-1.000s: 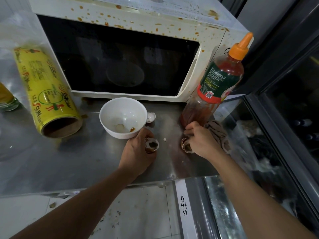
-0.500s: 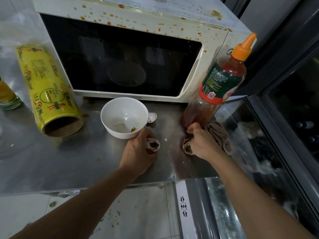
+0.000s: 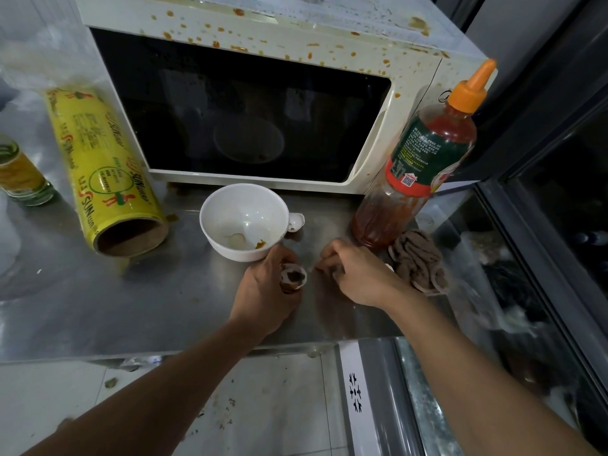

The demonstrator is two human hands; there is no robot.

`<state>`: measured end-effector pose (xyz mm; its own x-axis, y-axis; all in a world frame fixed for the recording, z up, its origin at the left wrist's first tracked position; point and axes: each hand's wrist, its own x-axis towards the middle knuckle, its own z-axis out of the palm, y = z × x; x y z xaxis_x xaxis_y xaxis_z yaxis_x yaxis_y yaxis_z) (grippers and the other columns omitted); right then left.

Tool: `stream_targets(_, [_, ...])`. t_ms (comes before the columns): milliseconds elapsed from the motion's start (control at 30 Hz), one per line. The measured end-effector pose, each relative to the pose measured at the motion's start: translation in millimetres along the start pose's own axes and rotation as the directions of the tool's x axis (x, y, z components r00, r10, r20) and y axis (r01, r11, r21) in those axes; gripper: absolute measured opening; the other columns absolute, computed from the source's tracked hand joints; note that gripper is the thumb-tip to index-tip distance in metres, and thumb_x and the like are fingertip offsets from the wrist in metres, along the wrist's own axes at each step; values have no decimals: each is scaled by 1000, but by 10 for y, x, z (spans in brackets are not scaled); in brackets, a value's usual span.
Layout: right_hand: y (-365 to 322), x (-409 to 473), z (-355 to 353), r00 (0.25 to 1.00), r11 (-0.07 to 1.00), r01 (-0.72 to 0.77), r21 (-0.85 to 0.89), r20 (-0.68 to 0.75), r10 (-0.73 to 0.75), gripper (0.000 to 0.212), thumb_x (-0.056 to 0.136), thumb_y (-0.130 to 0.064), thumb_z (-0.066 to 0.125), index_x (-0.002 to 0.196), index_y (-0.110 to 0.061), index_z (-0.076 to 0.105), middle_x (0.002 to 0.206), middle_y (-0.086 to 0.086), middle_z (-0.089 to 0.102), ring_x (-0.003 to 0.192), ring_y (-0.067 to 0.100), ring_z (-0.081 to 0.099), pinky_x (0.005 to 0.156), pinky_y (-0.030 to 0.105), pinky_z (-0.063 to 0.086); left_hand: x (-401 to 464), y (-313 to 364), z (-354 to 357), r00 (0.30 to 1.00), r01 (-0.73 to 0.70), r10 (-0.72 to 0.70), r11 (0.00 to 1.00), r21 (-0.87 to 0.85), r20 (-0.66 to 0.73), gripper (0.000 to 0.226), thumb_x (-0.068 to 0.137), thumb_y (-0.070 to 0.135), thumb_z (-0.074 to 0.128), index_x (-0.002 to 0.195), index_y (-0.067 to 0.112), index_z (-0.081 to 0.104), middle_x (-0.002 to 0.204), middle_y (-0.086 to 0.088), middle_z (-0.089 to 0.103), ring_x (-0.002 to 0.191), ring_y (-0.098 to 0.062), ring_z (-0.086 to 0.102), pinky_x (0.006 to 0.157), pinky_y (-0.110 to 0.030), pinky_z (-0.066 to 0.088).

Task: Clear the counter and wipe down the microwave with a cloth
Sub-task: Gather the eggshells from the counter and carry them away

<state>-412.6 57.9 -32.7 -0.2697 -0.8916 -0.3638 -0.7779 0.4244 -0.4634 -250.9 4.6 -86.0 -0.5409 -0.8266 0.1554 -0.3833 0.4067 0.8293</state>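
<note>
Clearing is only begun: far left of the left hand (image 3: 266, 291) a yellow roll (image 3: 102, 169) lies on the surface (image 3: 98, 301). That hand grips an eggshell (image 3: 292, 277) below the bowl (image 3: 243, 222). Right hand (image 3: 358, 278) pinches small scraps; the cloth (image 3: 418, 258) waits just right of it, and the microwave (image 3: 250, 103) above is unwiped, spattered.

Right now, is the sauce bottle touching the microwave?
Cannot tell. In the head view the sauce bottle stands in front of the microwave at its right corner and overlaps it, so neither a contact nor a gap between them shows.
</note>
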Motion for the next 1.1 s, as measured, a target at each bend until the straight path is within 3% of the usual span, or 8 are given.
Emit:
stream_targets(167, [23, 50, 32, 988, 1000, 7, 10, -155, -6, 32, 84, -2, 59, 112, -17, 54, 105, -6, 67, 98, 11, 60, 82, 22, 47, -24, 1, -28, 1000, 9, -9, 1000, 4, -6, 35, 65, 8, 77, 93, 14, 56, 77, 11, 59, 74, -5, 54, 62, -14, 43])
stream_targets(367, [4, 152, 200, 978, 996, 82, -38, -191, -88, 24, 75, -17, 74, 99, -14, 70, 98, 4, 67, 90, 19, 61, 79, 33, 50, -78, -19, -90, 999, 42, -42, 999, 35, 4, 38, 64, 10, 77, 96, 17, 56, 81, 6, 65, 74, -15, 61, 64, -27, 49])
stream_targets(533, [-27, 209, 356, 955, 996, 81, -46, -283, -91, 8, 74, -12, 74, 82, -13, 72, 86, 7, 67, 80, 23, 61, 70, 33, 49, -91, -15, -118, 999, 54, -54, 998, 36, 6, 38, 65, 9, 77, 96, 17, 57, 81, 6, 65, 73, -14, 60, 61, -18, 44])
stream_targets(733, [-13, 251, 367, 973, 998, 31, -58, -229, -44, 20, 77, -6, 67, 66, -21, 60, 82, 4, 64, 77, 23, 61, 64, 29, 45, -110, -10, -138, 997, 64, -65, 997, 38, 30, 40, 67, 9, 77, 99, 17, 55, 84, 6, 64, 74, -10, 57, 64, -16, 45])
stream_targets(933, [-33, 269, 354, 981, 996, 22, -83, -192, -37, 21, 78, -7, 67, 67, -21, 55, 91, 5, 61, 86, 24, 58, 67, 27, 39, -126, -2, -158, 997, 71, -72, 997, 39, 25, 39, 66, 8, 77, 98, 16, 56, 83, 6, 65, 76, -15, 61, 67, -24, 47])
stream_targets(1100, [-17, 232, 371, 976, 995, 73, -75, -198, -86, 15, 80, -3, 62, 74, -16, 56, 87, 6, 62, 85, 25, 59, 69, 32, 45, -126, -8, -165, 997, 78, -80, 996, 47, 23, 37, 67, 11, 76, 97, 18, 56, 81, 7, 65, 75, -14, 61, 66, -26, 48])
